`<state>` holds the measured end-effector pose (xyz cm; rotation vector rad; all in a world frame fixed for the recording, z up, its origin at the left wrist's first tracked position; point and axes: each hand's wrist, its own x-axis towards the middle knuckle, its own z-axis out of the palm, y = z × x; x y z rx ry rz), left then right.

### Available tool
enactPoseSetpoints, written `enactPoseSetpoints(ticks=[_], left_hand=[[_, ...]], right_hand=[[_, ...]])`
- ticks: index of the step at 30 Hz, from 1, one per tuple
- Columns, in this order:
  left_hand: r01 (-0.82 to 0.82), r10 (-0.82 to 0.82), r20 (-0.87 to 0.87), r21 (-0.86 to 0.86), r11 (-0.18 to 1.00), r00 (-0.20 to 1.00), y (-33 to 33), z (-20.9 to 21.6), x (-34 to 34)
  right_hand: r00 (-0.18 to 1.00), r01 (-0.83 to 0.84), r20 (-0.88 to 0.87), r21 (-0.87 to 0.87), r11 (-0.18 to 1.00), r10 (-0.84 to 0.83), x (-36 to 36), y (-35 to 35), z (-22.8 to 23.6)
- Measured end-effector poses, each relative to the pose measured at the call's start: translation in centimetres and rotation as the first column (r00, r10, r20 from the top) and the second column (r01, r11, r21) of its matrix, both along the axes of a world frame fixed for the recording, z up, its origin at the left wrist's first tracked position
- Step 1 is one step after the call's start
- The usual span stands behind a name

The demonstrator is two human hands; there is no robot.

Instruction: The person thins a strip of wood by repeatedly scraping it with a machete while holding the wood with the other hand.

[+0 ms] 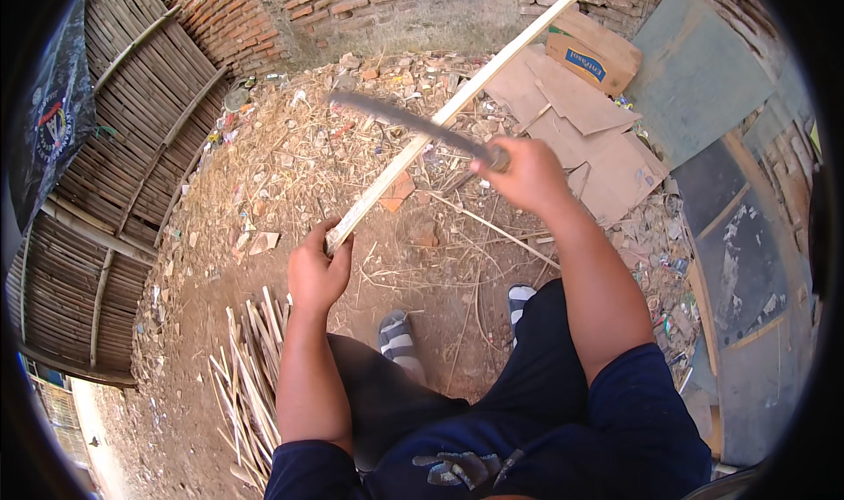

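My left hand [320, 267] is closed round the near end of a long pale strip of split bamboo [387, 177], which slants away up to the right toward the brick wall. In my right hand [526, 173] is the handle of a machete [400, 120], its long dark blade pointing left. The blade crosses over the strip about midway along; whether it touches the strip I cannot tell. Beside my left forearm a bundle of thin split sticks [249, 368] lies on the ground.
Shavings and rubble [264, 166] cover the dirt ground. A cardboard box [593, 50] and flattened cardboard [607, 140] lie at the far right, near leaning dark boards [747, 245]. A slatted bamboo panel [132, 140] stands at left; a brick wall [369, 12] closes the far side.
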<state>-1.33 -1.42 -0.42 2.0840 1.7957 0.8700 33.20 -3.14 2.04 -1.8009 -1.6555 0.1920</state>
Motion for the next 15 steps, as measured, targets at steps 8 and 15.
enactPoseSetpoints(ticks=[8, 15], left_hand=[[0.021, -0.021, -0.003, 0.015, 1.0, 1.0, 0.0, -0.2, 0.4], [0.091, -0.087, 0.108, -0.035, 0.995, 0.99, -0.5, -0.6, 1.4]], right_hand=[[0.994, 0.095, -0.058, 0.004, 0.995, -0.095, 3.1, -0.6, 0.0], [0.964, -0.201, 0.196, 0.093, 0.975, 0.18, -1.3, -1.4, -0.3]])
